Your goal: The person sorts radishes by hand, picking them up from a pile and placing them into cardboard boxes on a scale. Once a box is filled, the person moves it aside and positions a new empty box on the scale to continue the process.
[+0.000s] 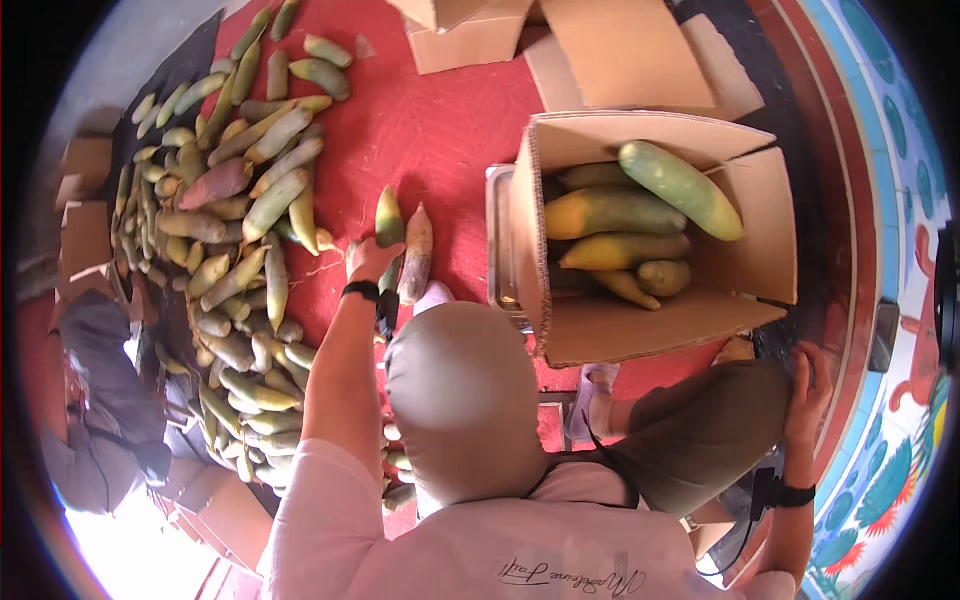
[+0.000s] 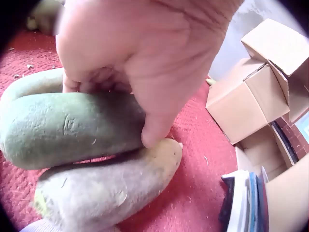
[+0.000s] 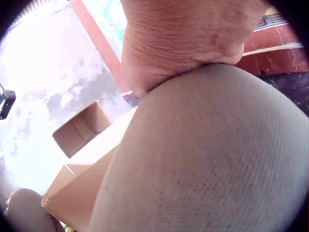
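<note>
My left hand [image 1: 372,262] grips a green radish-like vegetable [image 2: 72,128] on the red floor, its thumb on the near side and the fingers curled over the far side. Beside it lies a paler, whitish-purple one [image 2: 108,186]; another green one [image 2: 36,84] shows behind in the left wrist view. My right hand [image 1: 808,392] rests on the knee [image 3: 207,145] and holds nothing in view; its fingertips are out of the right wrist view. An open cardboard box [image 1: 640,345] to the right contains several large green and yellowish vegetables [image 1: 680,190].
A large heap of similar vegetables [image 1: 240,290] covers the floor on the left. Flattened and folded cardboard [image 1: 630,50] lies at the top. A metal tray [image 1: 502,240] stands against the box's left side. Another person [image 1: 110,400] sits at the far left.
</note>
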Action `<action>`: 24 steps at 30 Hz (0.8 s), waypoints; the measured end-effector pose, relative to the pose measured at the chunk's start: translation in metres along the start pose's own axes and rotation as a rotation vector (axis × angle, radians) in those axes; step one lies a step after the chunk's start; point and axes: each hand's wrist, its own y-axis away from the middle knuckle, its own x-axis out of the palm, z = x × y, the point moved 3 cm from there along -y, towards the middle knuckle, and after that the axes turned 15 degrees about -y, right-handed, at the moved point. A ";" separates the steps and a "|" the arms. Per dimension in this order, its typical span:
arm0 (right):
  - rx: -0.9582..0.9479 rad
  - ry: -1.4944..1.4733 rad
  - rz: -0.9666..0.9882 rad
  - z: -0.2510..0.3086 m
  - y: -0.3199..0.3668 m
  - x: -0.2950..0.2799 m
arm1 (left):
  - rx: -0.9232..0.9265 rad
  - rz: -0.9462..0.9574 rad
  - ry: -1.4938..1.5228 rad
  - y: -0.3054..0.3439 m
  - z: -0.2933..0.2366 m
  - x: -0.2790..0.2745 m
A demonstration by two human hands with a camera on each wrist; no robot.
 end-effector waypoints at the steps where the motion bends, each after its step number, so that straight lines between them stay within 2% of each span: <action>1: 0.013 -0.049 -0.005 0.000 -0.001 0.001 | -0.006 -0.001 0.034 -0.002 0.006 0.015; 3: -0.033 -0.021 -0.017 0.010 -0.001 0.004 | 0.053 -0.096 0.074 0.019 0.005 0.010; 5: -0.086 -0.008 -0.015 0.016 -0.001 0.005 | 0.119 0.009 0.313 0.057 -0.004 -0.024; 7: -0.101 0.004 -0.017 0.016 0.001 0.003 | 0.088 0.053 0.478 0.089 -0.007 -0.057; 9: -0.153 -0.015 -0.017 0.027 0.002 0.007 | 0.189 -0.011 0.584 0.119 -0.010 -0.100; 11: -0.198 -0.015 -0.038 0.032 0.002 0.011 | 0.328 -0.210 0.595 0.148 -0.013 -0.146; 12: -0.268 0.004 -0.038 0.036 0.003 0.014 | 0.393 -0.208 0.592 0.175 -0.025 -0.180; 13: -0.339 0.025 -0.038 0.041 0.003 0.015 | 0.437 -0.305 0.601 0.194 -0.030 -0.201; 14: -0.343 0.021 -0.051 0.045 0.002 0.016 | 0.547 -0.375 0.527 0.214 -0.040 -0.224; 15: -0.464 0.066 -0.042 0.052 0.002 0.019 | 0.625 -0.509 0.345 0.244 -0.059 -0.252; 16: -0.584 0.113 -0.031 0.062 0.004 0.021 | 0.684 -0.543 0.328 0.269 -0.075 -0.270; 18: -0.628 0.018 -0.050 0.093 0.011 0.022 | 0.821 -0.549 0.249 0.310 -0.103 -0.290; 19: -0.739 0.001 -0.057 0.116 0.015 0.021 | 0.901 -0.523 0.183 0.327 -0.117 -0.295; 20: -0.849 -0.016 -0.063 0.139 0.022 0.017 | 1.026 -0.597 0.119 0.345 -0.131 -0.296; 21: -0.947 0.042 -0.044 0.159 0.029 0.014 | 1.053 -0.585 0.025 0.358 -0.145 -0.294; 24: -1.061 0.118 0.107 0.191 0.048 0.023 | 1.279 -0.618 -0.091 0.398 -0.185 -0.282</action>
